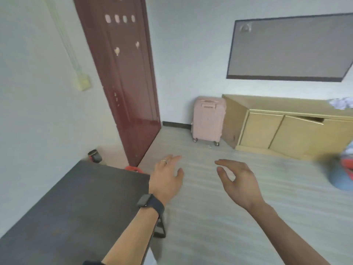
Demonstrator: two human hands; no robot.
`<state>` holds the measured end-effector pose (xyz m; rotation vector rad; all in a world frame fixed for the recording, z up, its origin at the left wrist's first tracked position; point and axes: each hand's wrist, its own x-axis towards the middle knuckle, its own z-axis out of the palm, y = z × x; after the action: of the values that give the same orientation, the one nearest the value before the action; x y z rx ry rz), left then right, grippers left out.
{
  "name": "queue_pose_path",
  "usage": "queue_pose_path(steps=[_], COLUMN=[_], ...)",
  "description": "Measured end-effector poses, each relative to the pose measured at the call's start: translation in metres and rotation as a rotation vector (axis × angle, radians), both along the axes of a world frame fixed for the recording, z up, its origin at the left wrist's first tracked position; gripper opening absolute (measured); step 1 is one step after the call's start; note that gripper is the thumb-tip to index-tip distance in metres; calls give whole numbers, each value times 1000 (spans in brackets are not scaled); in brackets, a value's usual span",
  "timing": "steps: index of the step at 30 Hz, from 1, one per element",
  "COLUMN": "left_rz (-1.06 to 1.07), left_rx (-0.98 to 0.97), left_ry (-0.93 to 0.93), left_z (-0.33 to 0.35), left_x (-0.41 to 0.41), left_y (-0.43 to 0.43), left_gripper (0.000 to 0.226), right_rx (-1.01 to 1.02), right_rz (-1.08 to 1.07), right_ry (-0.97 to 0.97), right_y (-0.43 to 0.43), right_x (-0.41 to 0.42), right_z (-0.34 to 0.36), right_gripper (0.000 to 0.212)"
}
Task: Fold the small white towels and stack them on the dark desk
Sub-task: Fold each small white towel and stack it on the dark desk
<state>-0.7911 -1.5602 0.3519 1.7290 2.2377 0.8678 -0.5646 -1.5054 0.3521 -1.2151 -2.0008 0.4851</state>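
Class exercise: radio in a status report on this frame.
Left hand and right hand open, empty. Dark desk bare in view. No towels visible.

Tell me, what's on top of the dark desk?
No towels show on the dark desk. Only the left hand's forearm passes over its near edge, covering a strip there.

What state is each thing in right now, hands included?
Left hand: open, empty, held over the desk edge.
Right hand: open, empty, fingers curled.
Desk: bare, no towels in view.
Door: shut, as far as shows.
Suitcase: upright, closed.
Cabinet: one door ajar.
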Motion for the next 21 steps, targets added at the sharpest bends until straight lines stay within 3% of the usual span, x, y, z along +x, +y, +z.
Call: queue_pose_path(steps=[8,21], left_rz=[-260,-532], left_rx=[215,243], left_ry=[40,71], left_z=[58,73], left_x=[166,325], left_y=[171,414], left_gripper=[46,48], right_rx=[149,255], right_rz=[-303,-573], right_ry=[16,-175], right_y=[112,310], right_x=[177,329], right_z=[58,79], right_gripper=[21,28])
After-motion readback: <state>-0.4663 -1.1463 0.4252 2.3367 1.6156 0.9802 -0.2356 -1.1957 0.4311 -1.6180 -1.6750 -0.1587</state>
